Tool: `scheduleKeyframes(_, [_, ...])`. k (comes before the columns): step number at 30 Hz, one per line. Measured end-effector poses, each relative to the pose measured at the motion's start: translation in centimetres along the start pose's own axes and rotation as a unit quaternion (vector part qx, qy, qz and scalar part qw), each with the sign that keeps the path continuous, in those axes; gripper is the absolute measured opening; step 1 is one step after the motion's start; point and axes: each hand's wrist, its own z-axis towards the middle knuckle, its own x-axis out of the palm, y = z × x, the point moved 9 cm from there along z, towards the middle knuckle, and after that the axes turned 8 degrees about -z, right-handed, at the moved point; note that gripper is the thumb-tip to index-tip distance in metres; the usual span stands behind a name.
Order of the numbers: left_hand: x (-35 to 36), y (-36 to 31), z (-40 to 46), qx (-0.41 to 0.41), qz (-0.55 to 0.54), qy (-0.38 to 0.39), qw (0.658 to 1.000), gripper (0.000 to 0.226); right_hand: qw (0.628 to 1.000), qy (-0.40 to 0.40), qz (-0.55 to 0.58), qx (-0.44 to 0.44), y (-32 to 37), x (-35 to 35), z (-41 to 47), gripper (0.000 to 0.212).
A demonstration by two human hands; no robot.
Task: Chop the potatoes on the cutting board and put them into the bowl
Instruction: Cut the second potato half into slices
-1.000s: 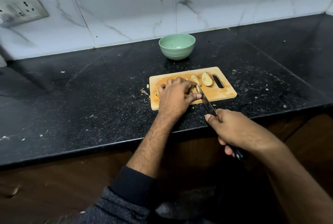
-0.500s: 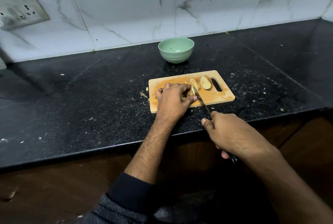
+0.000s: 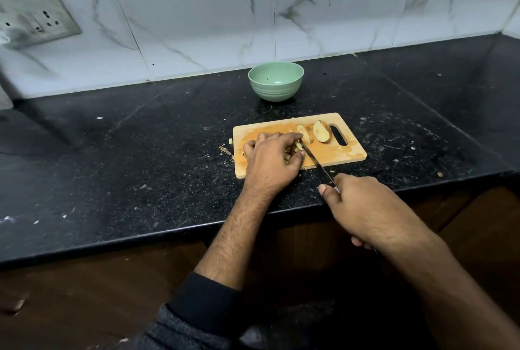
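Observation:
A small wooden cutting board (image 3: 349,149) lies near the counter's front edge. Two potato halves (image 3: 320,131) rest on its right part, beside the handle slot. My left hand (image 3: 271,159) curls over cut potato pieces (image 3: 295,148) in the board's middle and holds them down; most pieces are hidden under the fingers. My right hand (image 3: 363,209) grips a knife handle in front of the board. The knife blade (image 3: 315,159) slants up-left, its tip against the pieces by my left fingertips. A green bowl (image 3: 276,80) stands behind the board, with nothing visible inside.
The black stone counter (image 3: 140,152) is speckled with scraps and small peel bits (image 3: 226,149) left of the board. A marble-tiled wall runs behind, with a socket plate (image 3: 33,12) at the upper left. Dark cabinet fronts lie below the counter edge.
The knife tip has slid left and forward into the pieces under my left fingers. My left hand has stayed on the pieces, and the camera has tilted down slightly.

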Motion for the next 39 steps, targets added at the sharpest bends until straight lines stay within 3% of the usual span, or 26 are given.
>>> scheduleKeyframes(12, [0.1,0.2,0.1,-0.010,-0.014,-0.002,1.000,0.042,0.995,0.066,0.076,0.007,-0.1,0.9,-0.2,0.036])
scheduleKeyframes(31, [-0.3,0.4,0.4,-0.025,-0.035,-0.030,0.999,0.043,0.993,0.075,0.092,-0.006,-0.1,1.5,0.3,0.035])
scheduleKeyframes(39, [0.6,0.2,0.5,-0.011,0.018,0.009,1.000,0.042,0.994,0.074,0.076,-0.007,0.0,1.4,0.5,0.036])
